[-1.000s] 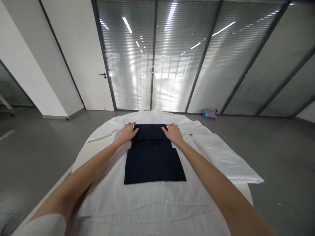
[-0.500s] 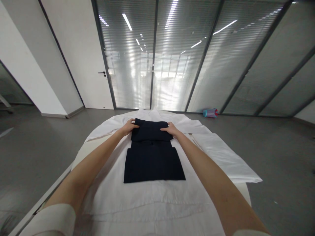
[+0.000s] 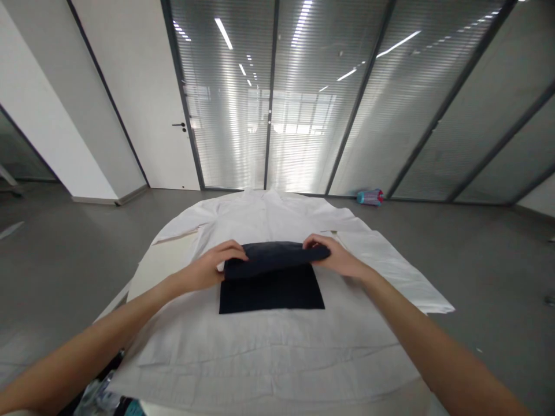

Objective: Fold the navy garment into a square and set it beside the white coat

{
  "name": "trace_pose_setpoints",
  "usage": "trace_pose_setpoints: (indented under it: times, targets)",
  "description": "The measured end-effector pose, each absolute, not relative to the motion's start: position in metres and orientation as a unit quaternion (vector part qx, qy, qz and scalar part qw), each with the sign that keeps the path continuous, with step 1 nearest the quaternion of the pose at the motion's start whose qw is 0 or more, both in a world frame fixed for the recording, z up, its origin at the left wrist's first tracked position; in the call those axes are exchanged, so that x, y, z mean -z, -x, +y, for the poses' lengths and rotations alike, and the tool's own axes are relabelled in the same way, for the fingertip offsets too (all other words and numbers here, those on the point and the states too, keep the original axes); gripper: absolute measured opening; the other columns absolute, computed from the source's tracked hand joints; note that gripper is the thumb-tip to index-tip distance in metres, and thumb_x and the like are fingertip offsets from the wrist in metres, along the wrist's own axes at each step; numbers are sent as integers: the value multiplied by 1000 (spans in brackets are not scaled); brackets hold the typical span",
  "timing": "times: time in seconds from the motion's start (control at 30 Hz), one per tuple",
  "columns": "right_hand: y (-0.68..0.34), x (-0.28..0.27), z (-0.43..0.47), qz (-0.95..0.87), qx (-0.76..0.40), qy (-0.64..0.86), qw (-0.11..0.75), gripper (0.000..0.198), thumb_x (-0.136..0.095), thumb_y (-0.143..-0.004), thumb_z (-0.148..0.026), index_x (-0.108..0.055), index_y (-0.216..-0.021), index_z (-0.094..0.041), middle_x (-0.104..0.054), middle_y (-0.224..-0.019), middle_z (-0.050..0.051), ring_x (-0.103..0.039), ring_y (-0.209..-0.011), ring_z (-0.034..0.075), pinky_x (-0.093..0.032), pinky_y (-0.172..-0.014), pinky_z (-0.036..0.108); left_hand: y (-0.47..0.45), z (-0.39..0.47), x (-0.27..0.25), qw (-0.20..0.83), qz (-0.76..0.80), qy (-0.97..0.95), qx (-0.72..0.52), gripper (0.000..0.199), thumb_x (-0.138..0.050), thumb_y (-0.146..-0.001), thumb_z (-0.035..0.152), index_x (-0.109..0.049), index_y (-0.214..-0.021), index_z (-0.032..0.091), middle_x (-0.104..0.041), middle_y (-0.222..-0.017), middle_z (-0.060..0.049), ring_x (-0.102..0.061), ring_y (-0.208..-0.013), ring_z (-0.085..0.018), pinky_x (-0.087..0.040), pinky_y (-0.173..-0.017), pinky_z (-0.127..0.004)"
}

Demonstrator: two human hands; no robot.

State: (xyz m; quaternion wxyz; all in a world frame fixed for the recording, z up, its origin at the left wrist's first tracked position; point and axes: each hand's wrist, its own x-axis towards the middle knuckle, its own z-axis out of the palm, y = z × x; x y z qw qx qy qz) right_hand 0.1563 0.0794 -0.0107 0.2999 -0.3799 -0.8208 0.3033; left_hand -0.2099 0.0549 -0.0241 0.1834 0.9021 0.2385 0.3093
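Observation:
A dark navy folded cloth [image 3: 272,293] lies across the middle of a white shirt [image 3: 277,361], which is spread out with its collar at the far end. The cloth's upper part is raised and doubled over its flat near part. My left hand [image 3: 217,264] grips the left end of the raised fold, fingers on top. At the right end, my right hand [image 3: 333,255] has its fingers closed round the edge of the same cloth. Part of each thumb is hidden. What kind of garment the dark cloth is, I cannot tell.
Under the shirt is a pale table [image 3: 162,257] with a rounded edge. Clear plastic items [image 3: 102,396] show below its near left side. A blue and pink bundle [image 3: 370,197] sits on the floor by the glass partition [image 3: 303,115]. A white door [image 3: 147,98] stands at the left.
Both hands have come nearer to me, bringing the far part of the dark cloth over its near part. The narrow middle section is now covered.

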Motion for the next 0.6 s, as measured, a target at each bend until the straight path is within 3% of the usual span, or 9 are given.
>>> trace_pose_setpoints:
  times: [0.1, 0.2, 0.37, 0.5, 0.6]
  targets:
    - [-158, 30, 39, -875, -194, 379, 230, 27, -59, -75, -8, -63, -96, -25, -65, -102, 4, -61, -97, 22, -50, -89, 37, 209, 29, 44, 76, 226, -938, -254, 50, -44, -81, -5, -64, -118, 22, -61, -119, -10, -58, -114, -22, -51, -98, -39]
    - [-157, 53, 17, -893, -68, 397, 199, 38, -61, -74, -4, -63, -106, -25, -63, -109, 8, -58, -103, 25, -48, -90, 41, 204, 21, 58, -12, 224, -949, -221, 54, -45, -81, -5, -62, -125, 21, -62, -118, -12, -57, -114, -25, -50, -100, -44]
    - [-156, 66, 11, -893, 70, 380, 231, 27, -65, -78, -9, -64, -102, -21, -64, -101, 9, -57, -98, 28, -44, -90, 46, 202, 21, 64, -98, 233, -936, -246, 51, -42, -86, -3, -60, -128, 21, -63, -116, -13, -56, -115, -27, -49, -98, -46]
    - [-155, 58, 6, -917, 22, 342, 205, 20, -70, -78, -17, -63, -97, -22, -63, -97, 8, -57, -94, 26, -45, -87, 44, 210, 20, 62, -76, 210, -947, -232, 43, -47, -88, 3, -63, -123, 22, -65, -111, -11, -57, -112, -26, -48, -98, -44]
    - [-154, 46, 1, -921, -57, 341, 179, 17, -71, -81, -26, -63, -96, -24, -62, -100, 6, -57, -95, 25, -46, -88, 43, 213, 17, 51, -23, 178, -968, -174, 38, -60, -89, 29, -62, -126, 24, -66, -113, -12, -59, -110, -28, -45, -101, -48]
